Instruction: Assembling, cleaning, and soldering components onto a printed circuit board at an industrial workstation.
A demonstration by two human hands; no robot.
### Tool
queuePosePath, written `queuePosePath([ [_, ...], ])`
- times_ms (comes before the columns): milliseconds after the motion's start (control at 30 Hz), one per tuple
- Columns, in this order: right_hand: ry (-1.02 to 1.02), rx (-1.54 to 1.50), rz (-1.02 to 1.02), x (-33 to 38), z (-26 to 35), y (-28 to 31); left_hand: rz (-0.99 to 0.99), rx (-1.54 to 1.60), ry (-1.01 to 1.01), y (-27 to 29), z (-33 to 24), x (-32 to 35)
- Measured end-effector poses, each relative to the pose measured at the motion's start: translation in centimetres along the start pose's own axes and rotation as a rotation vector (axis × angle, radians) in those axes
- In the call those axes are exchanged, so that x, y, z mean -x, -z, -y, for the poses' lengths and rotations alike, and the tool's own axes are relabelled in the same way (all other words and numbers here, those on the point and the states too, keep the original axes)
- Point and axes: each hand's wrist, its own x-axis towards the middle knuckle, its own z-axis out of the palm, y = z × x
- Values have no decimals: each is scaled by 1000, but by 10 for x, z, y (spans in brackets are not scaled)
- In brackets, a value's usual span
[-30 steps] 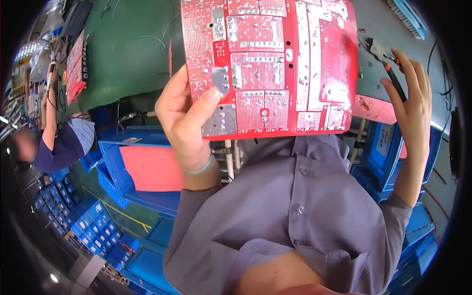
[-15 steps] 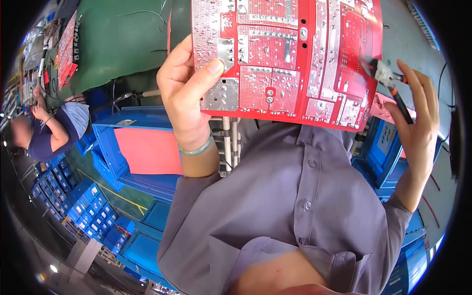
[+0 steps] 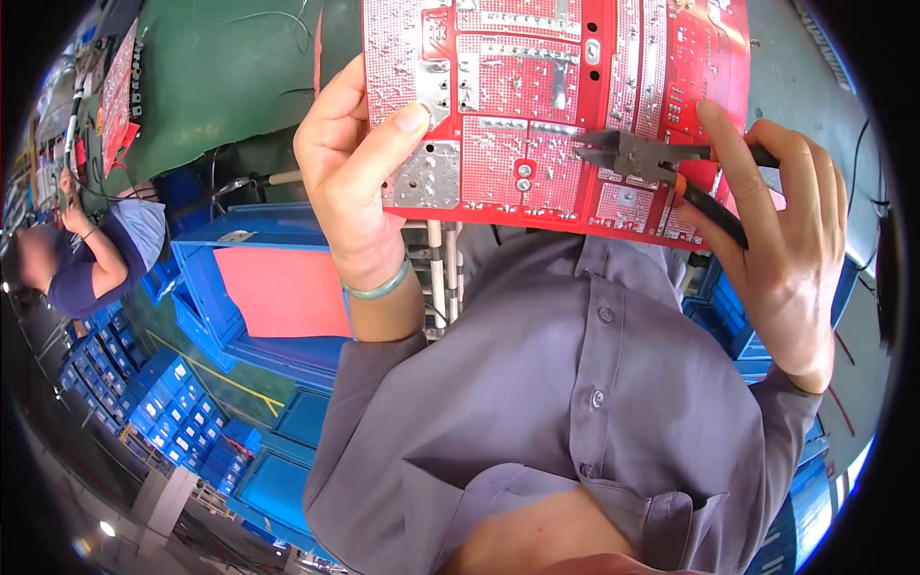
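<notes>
A large red circuit board (image 3: 594, 206) is held up before me, its soldered side with silvery joints and clipped leads facing me. My left hand (image 3: 359, 177) grips its left edge, thumb on the face and fingers behind. In my right hand (image 3: 781, 225) is a pair of side cutters (image 3: 637, 158) with black and orange handles. The cutters' jaws point left, over solder joints in the lower middle of the board. Whether the tips touch a lead I cannot tell. The board's top edge runs out of view.
A green mat (image 3: 225, 86) covers the bench beyond my left hand. Blue crates (image 3: 254, 230) stand at the left, one holding a pink sheet (image 3: 283, 292). Another red board (image 3: 120, 91) leans at far left, near a co-worker (image 3: 105, 249). More blue bins (image 3: 172, 402) are stacked behind.
The side cutters in my right hand have moved left, from the board's right edge to its lower middle. The board and my left hand have shifted slightly left and up.
</notes>
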Motion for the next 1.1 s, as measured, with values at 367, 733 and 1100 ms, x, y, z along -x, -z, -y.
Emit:
queuePosePath([
  [367, 60, 106, -8, -2, 4, 4, -7, 31, -17, 5, 1, -1],
  [733, -4, -30, 99, -10, 6, 8, 12, 52, -6, 10, -1, -7],
  [1100, -246, -325, 139, -1, 11, 13, -85, -23, 4, -5, -1, 2],
])
